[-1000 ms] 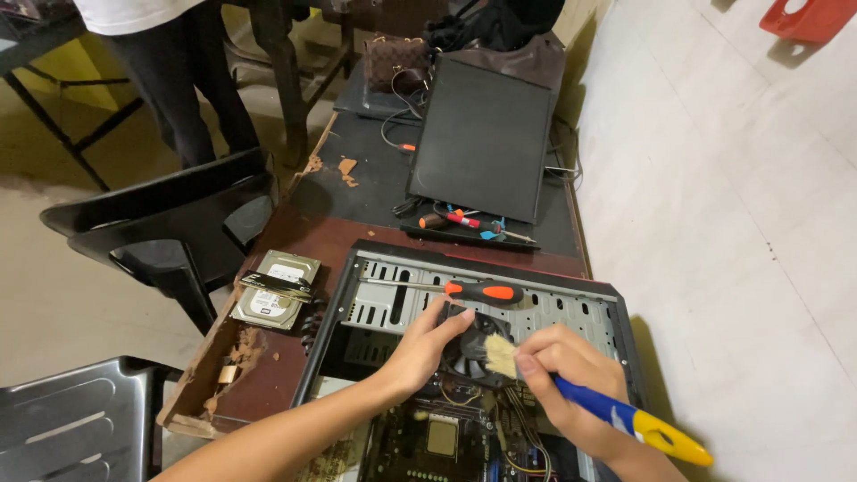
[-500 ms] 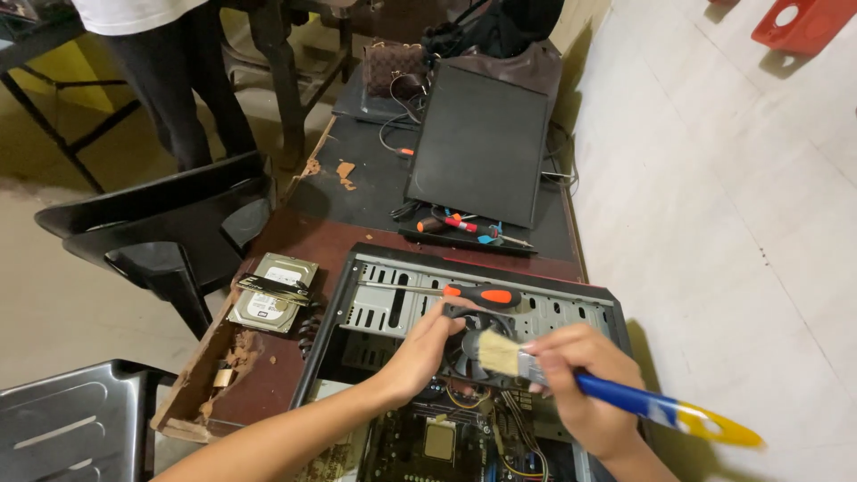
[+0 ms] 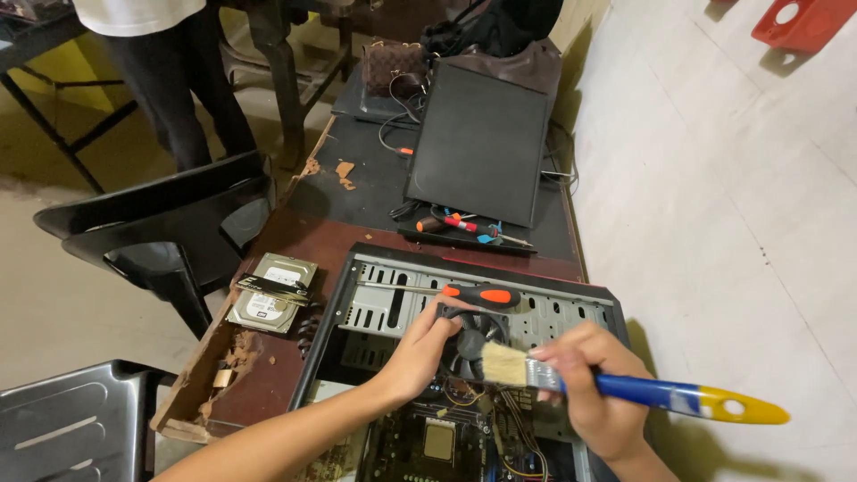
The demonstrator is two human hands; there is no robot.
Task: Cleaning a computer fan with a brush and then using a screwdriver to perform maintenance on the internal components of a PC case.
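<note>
R hand [image 3: 596, 393] grip clenched on brush [image 3: 625, 388], bristles just left of it at fan [image 3: 470, 344], L hand [image 3: 420, 353] grip grasping fan rim inside PC case [image 3: 571, 312], screwdriver [image 3: 464, 293] just above, hard drive [image 3: 272, 293] far left on table [image 3: 295, 236].

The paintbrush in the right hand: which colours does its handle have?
The paintbrush handle is blue, turning yellow at the end; the head view shows it.

My right hand [image 3: 596, 393] holds the brush [image 3: 625, 388] at the fan [image 3: 473, 344]; my left hand [image 3: 427, 348] steadies it, lower centre.
</note>
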